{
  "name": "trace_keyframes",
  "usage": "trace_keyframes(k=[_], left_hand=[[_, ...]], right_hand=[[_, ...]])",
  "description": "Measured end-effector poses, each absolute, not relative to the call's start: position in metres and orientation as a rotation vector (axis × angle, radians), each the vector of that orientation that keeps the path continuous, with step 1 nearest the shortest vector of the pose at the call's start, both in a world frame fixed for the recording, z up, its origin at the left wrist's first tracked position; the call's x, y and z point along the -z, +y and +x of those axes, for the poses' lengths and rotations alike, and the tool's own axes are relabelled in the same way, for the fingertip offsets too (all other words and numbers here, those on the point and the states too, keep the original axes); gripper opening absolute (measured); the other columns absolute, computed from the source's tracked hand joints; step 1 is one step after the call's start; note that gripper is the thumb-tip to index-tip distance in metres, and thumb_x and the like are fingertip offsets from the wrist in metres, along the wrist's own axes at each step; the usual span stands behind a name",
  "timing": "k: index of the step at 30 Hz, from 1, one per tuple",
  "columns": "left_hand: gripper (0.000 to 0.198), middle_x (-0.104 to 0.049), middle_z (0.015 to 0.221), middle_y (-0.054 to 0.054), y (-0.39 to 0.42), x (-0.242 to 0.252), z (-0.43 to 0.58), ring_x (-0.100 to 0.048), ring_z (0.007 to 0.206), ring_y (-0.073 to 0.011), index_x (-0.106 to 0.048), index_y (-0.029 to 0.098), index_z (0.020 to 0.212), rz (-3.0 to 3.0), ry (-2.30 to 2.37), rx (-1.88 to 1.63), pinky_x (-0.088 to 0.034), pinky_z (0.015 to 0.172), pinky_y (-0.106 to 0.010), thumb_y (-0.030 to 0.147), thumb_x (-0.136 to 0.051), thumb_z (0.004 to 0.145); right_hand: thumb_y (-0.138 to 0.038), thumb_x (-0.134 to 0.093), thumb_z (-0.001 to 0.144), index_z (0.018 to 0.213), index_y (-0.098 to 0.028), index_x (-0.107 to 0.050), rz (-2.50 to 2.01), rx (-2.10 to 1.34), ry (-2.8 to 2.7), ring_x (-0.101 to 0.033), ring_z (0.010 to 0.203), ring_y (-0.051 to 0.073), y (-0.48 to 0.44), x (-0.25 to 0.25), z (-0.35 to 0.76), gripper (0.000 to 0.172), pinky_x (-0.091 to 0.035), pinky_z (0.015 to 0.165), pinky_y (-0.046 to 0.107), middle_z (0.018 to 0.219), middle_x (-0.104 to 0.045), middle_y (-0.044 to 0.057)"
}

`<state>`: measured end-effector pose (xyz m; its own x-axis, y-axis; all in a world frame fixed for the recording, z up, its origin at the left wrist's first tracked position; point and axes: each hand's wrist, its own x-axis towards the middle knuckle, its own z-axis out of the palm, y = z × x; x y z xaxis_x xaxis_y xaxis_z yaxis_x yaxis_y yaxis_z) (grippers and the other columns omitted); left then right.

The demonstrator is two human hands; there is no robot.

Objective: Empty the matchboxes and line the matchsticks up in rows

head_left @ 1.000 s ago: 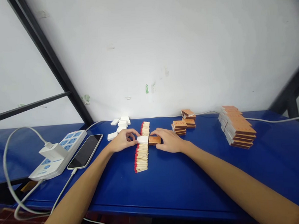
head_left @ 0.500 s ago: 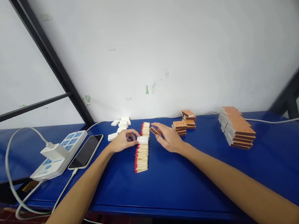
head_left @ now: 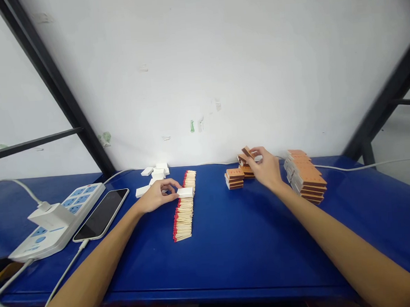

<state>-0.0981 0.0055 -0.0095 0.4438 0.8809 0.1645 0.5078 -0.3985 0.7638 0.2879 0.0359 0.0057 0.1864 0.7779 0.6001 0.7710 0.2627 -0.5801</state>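
Note:
My left hand (head_left: 157,196) pinches one end of a small white matchbox tray (head_left: 185,192). The tray lies across a long row of red-tipped matches (head_left: 183,218); what is inside it cannot be made out. Behind that hand is a loose pile of similar white trays (head_left: 158,173). Between thumb and fingers, my right hand (head_left: 266,169) grips an orange-brown matchbox (head_left: 247,152), tilted above a small stack of matchboxes (head_left: 247,171) near the wall. Just left of it stands another short matchbox stack (head_left: 235,178).
A larger block of stacked matchboxes (head_left: 305,177) stands to the right. On the left lie a phone (head_left: 101,214) and a white power strip (head_left: 60,227) with a plugged-in charger (head_left: 52,215) and cables. The blue table (head_left: 238,244) meets a white wall (head_left: 220,69).
My right hand has carried the matchbox away from the matches, rightward to the small stack by the wall. My left hand still holds the white tray over the row. The view has shifted slightly right.

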Motion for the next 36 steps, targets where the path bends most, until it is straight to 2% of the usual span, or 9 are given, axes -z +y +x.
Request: trace_keyframes(k=[5,11,15,18,21,24,27,31,36], left_hand=[[0.038,-0.068,0.090,-0.006,0.003,0.009,-0.096,-0.059,0.070,-0.0149,-0.067,0.017,0.105,1.989,1.181,-0.814,-0.048,0.056,-0.025,0.046,-0.071,0.082],[0.037,-0.066,0.087,-0.004,0.001,0.004,-0.094,-0.054,0.059,-0.0112,-0.065,0.017,0.102,1.953,1.272,-1.044,-0.041,0.050,-0.022,0.048,-0.067,0.083],[0.030,-0.069,0.090,-0.004,0.004,0.003,-0.098,-0.059,0.065,-0.0145,-0.066,0.018,0.102,2.145,1.593,-1.184,-0.045,0.063,-0.027,0.043,-0.062,0.086],[0.026,-0.069,0.103,-0.005,0.007,0.005,-0.104,-0.061,0.072,-0.0172,-0.067,0.019,0.103,2.422,1.754,-1.083,-0.046,0.074,-0.030,0.038,-0.059,0.087],[0.028,-0.069,0.110,-0.008,0.010,0.008,-0.109,-0.063,0.089,-0.0239,-0.067,0.019,0.106,2.576,1.858,-0.944,-0.046,0.081,-0.033,0.036,-0.055,0.088],[0.030,-0.070,0.111,-0.010,0.012,0.011,-0.113,-0.061,0.100,-0.0294,-0.068,0.018,0.108,2.623,1.995,-0.874,-0.046,0.087,-0.039,0.036,-0.053,0.088],[0.031,-0.070,0.110,-0.010,0.014,0.013,-0.114,-0.059,0.099,-0.0322,-0.070,0.019,0.107,2.591,2.138,-0.785,-0.047,0.084,-0.043,0.035,-0.052,0.088],[0.030,-0.068,0.118,-0.010,0.014,0.014,-0.114,-0.058,0.102,-0.0334,-0.073,0.021,0.105,2.518,2.257,-0.754,-0.047,0.083,-0.044,0.034,-0.053,0.087],[0.029,-0.063,0.122,-0.012,0.014,0.015,-0.113,-0.058,0.108,-0.0321,-0.075,0.019,0.098,2.477,2.235,-0.936,-0.047,0.093,-0.045,0.033,-0.052,0.087]], right_hand=[[-0.028,-0.056,0.083,0.113,-0.019,-0.071,-1.693,-0.015,-1.744,-0.069,0.087,0.025,0.029,0.001,0.306,0.035,-0.048,0.079,0.035,0.099,-0.076,0.010],[-0.029,-0.057,0.082,0.116,-0.021,-0.072,-1.782,0.060,-1.832,-0.068,0.095,0.029,0.019,-0.016,0.303,0.038,-0.048,0.078,0.035,0.103,-0.076,0.010],[-0.034,-0.059,0.082,0.119,-0.026,-0.071,-1.915,0.054,-1.894,-0.068,0.096,0.032,0.017,-0.013,0.300,0.040,-0.049,0.075,0.039,0.104,-0.075,0.010],[-0.035,-0.057,0.085,0.122,-0.027,-0.069,-1.924,0.072,-1.934,-0.068,0.099,0.033,0.019,-0.003,0.297,0.040,-0.049,0.075,0.040,0.109,-0.074,0.011],[-0.032,-0.056,0.087,0.121,-0.024,-0.070,-1.855,0.114,-1.948,-0.067,0.103,0.031,0.022,0.005,0.297,0.038,-0.050,0.078,0.039,0.121,-0.070,0.012],[-0.025,-0.054,0.087,0.115,-0.026,-0.071,-1.766,0.149,-1.919,-0.067,0.103,0.027,0.023,0.007,0.297,0.033,-0.050,0.077,0.036,0.129,-0.067,0.007],[-0.024,-0.053,0.085,0.106,-0.028,-0.073,-1.679,0.188,-1.801,-0.068,0.098,0.025,0.019,0.003,0.294,0.029,-0.049,0.073,0.034,0.125,-0.069,0.001],[-0.032,-0.059,0.082,0.100,-0.024,-0.073,-1.549,0.206,-1.677,-0.069,0.091,0.026,0.011,-0.001,0.283,0.024,-0.050,0.074,0.034,0.108,-0.075,0.005],[-0.030,-0.057,0.085,0.120,-0.023,-0.067,-1.361,0.106,-2.039,-0.066,0.106,0.028,0.007,0.002,0.274,0.037,-0.051,0.086,0.036,0.123,-0.070,0.006]])
